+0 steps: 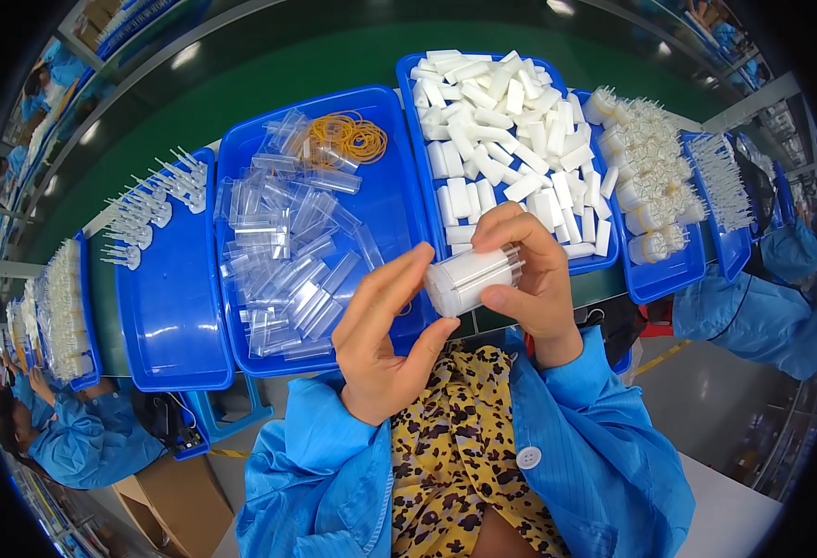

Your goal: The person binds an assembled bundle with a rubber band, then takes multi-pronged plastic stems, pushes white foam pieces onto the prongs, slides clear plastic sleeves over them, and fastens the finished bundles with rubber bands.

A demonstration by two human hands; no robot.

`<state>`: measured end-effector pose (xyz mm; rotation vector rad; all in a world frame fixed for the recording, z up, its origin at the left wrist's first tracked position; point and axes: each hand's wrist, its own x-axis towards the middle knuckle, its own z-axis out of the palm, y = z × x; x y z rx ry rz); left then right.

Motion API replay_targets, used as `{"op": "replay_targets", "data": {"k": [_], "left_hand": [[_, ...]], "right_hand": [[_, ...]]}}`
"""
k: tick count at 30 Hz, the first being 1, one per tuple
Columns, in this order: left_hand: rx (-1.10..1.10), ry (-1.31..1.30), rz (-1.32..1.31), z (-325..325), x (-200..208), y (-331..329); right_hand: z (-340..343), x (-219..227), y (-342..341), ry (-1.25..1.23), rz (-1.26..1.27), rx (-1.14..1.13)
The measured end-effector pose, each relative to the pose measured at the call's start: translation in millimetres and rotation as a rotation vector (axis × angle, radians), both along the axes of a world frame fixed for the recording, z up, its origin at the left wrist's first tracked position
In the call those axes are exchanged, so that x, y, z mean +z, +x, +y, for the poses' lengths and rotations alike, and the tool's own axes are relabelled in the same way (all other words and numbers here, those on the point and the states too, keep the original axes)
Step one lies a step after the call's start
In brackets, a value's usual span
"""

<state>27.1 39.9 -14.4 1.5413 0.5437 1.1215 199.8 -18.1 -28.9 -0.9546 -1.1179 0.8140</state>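
Note:
A short cylinder (469, 282) of white padding and clear plastic strips lies sideways in front of me, a pale round disc at its left end and small clear prongs at its right. My right hand (529, 279) grips its right side, fingers over the top and thumb along the front. Around the disc end, my left hand (385, 339) has its index fingertip at the upper rim and its thumb at the lower rim. Its palm stays apart from the cylinder. Behind my hands are white blocks (492, 121) and clear plastic pieces (283, 237).
The clear pieces share a blue tray (395, 195) with orange rubber bands (348, 138). Another blue tray (408, 79) bears the white blocks. Finished-looking cylinders (646, 167) fill a tray to the right; pronged clear discs (143, 209) stand in a left tray. Co-workers in blue sit at both sides.

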Motion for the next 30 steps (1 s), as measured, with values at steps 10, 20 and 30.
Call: {"op": "replay_targets", "data": {"k": [10, 20, 30], "left_hand": [[-0.149, 0.065, 0.029, 3.6, -11.9, -1.2], [-0.229, 0.074, 0.054, 9.4, -7.4, -4.4], [-0.358, 0.051, 0.046, 15.1, -5.9, -10.1]], "right_hand": [[2.0, 0.9, -13.5, -0.011, 0.211, -0.053], [-3.2, 8.4, -5.9, -0.043, -0.158, 0.07], [-4.6, 10.0, -4.2, -0.011, -0.231, -0.04]]}}
